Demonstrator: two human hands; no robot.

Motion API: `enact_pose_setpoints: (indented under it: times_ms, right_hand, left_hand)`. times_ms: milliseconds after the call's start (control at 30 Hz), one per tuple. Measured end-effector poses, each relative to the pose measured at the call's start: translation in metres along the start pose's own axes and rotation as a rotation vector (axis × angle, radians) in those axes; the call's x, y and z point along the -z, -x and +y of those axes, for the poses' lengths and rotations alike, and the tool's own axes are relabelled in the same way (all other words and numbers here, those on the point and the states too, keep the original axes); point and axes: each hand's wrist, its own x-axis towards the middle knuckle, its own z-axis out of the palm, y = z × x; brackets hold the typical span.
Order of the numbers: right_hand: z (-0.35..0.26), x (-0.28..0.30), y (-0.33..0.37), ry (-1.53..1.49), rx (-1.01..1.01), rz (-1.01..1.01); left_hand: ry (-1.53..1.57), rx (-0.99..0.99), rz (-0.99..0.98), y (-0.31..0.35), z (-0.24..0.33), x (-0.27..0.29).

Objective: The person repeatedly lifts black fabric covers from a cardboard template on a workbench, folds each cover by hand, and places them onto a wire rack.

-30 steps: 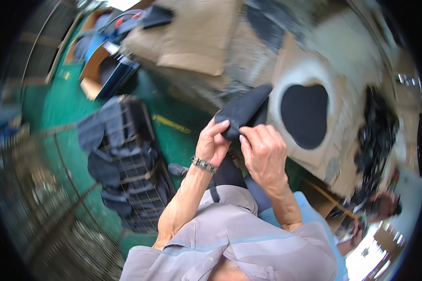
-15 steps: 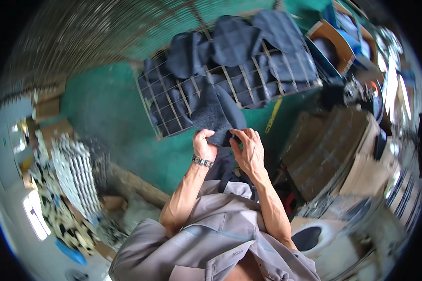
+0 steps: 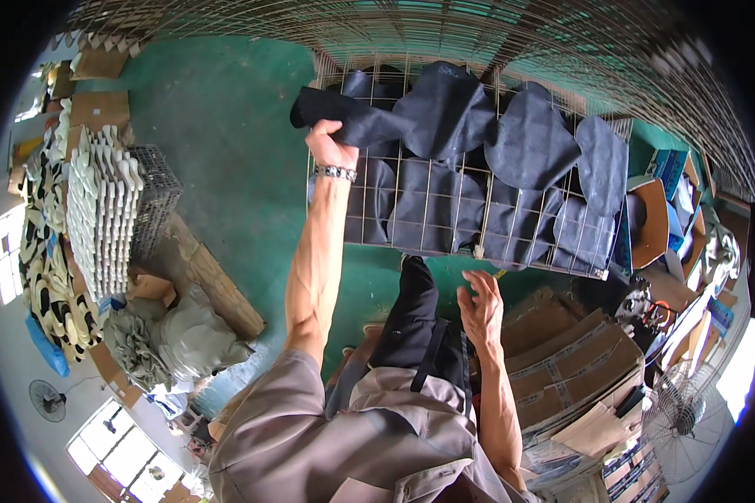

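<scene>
My left hand (image 3: 334,147) is closed on a dark, soft sheet piece (image 3: 348,116), which stretches over the upper left part of a wire rack (image 3: 480,250). The piece's left end sticks out past my fingers. My right hand (image 3: 481,307) is off the rack's near edge, fingers apart and slightly curled, with nothing in it. More dark, rounded sheet pieces (image 3: 532,138) lie draped on the rack and overlap one another. Others (image 3: 436,201) show behind the wires on its near side.
Open cardboard boxes (image 3: 648,222) stand right of the rack. Flattened cardboard (image 3: 562,369) is stacked at my right, near a floor fan (image 3: 684,415). To the left are stacked white pieces (image 3: 105,210), a dark plastic crate (image 3: 155,197) and a filled pale sack (image 3: 201,335). Wire mesh hangs overhead.
The dark piece was between both hands close to my body. My left hand has carried it forward and left over the rack. My right hand has let go and moved right.
</scene>
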Motion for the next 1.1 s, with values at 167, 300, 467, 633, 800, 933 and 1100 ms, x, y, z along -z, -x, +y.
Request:
enact_pose_setpoints:
  times_ms: [167,300,467,633,800,933,1100]
  right_hand:
    - [0.035,-0.01,0.001,0.079,-0.11,-0.04]
    - [0.067,-0.02,0.016,0.097,-0.213,-0.025]
    - [0.115,-0.051,0.035,0.127,-0.115,-0.097]
    - [0.113,-0.05,0.051,0.137,-0.245,-0.069]
    - [0.113,-0.035,0.079,0.108,-0.265,0.032]
    - [0.094,-0.009,0.108,-0.033,-0.372,0.065]
    - [0.11,0.029,0.173,-0.072,-0.581,0.083]
  left_hand:
    - [0.051,-0.124,0.009,-0.056,0.006,0.04]
    - [0.105,-0.166,0.256,-0.094,-0.044,0.134]
    - [-0.757,-0.059,0.922,-0.131,-0.096,0.233]
    - [-1.8,-0.38,0.55,-0.136,-0.089,0.262]
    - [-1.835,-0.241,0.484,-0.086,-0.106,0.23]
    - [-1.932,-0.509,0.27,-0.016,-0.118,0.212]
    - [-2.072,-0.309,-0.209,0.125,-0.158,0.206]
